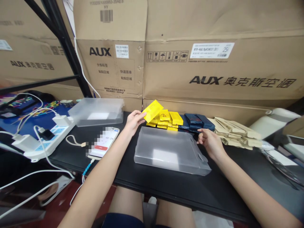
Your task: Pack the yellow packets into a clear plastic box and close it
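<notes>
Between the thumb and fingers of my left hand (135,120) is a yellow packet (154,110), tilted above a pile of yellow packets (177,118). My right hand (210,141) is closed in a pinch near the dark blue packets (195,120); whatever lies between its fingertips is too small to tell. A translucent plastic case (163,147) lies flat on the black table (142,180) between my hands, its handle side toward the right. Beige packets (237,131) are piled to the right of the blue ones.
A second translucent case (97,110) lies at the back left. Nearby are a phone (105,142) with a cable, a power strip (51,139) with chargers, and a white bottle (273,122) at right. Large cardboard boxes (166,79) stand behind.
</notes>
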### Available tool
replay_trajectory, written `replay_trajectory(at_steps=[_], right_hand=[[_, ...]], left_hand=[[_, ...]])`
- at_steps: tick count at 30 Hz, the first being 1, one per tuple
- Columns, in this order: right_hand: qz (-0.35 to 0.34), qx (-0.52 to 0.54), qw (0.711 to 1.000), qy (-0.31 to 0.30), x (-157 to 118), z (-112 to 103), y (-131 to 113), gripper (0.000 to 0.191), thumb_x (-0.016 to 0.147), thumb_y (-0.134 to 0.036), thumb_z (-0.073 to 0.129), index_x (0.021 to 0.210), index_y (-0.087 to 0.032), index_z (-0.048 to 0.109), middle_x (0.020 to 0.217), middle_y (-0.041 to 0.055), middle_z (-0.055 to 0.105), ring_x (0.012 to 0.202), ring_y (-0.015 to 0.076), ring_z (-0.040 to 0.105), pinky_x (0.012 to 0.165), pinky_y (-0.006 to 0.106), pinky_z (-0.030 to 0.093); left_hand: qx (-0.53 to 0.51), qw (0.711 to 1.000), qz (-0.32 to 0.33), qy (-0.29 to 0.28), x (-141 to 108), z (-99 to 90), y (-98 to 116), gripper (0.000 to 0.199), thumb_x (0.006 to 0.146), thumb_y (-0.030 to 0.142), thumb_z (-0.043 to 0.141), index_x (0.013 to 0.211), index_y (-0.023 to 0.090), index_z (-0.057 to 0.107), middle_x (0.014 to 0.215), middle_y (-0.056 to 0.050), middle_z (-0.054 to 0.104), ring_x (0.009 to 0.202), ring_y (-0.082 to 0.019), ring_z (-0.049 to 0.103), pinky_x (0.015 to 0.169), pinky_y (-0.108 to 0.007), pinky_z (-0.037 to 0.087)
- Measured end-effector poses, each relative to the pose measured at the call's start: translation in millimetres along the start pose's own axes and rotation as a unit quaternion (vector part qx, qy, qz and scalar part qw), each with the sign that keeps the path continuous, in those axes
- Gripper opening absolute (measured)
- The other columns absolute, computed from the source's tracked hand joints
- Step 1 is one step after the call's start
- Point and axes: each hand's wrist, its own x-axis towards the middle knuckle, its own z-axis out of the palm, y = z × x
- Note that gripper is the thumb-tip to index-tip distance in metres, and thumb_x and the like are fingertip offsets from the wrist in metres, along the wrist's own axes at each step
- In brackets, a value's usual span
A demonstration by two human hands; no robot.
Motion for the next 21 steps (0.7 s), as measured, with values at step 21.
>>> replay_trajectory(at_steps=[21], right_hand=[[-0.291,-0.241,0.916,-0.136,-33,21,-12,0.023,0.082,-0.042,0.059,0.082,-0.021,0.068,0.085,0.0045,0.069,0.085,0.021,0.063,0.081,0.033,0.048]], left_hand=[[0.182,0.951,-0.031,-0.25,-25,20.1,-6,0.029,0.061,0.022,0.078,0.07,0.014,0.052,0.069,-0.001,0.067,0.068,-0.012,0.065,0.068,-0.025,0.049]])
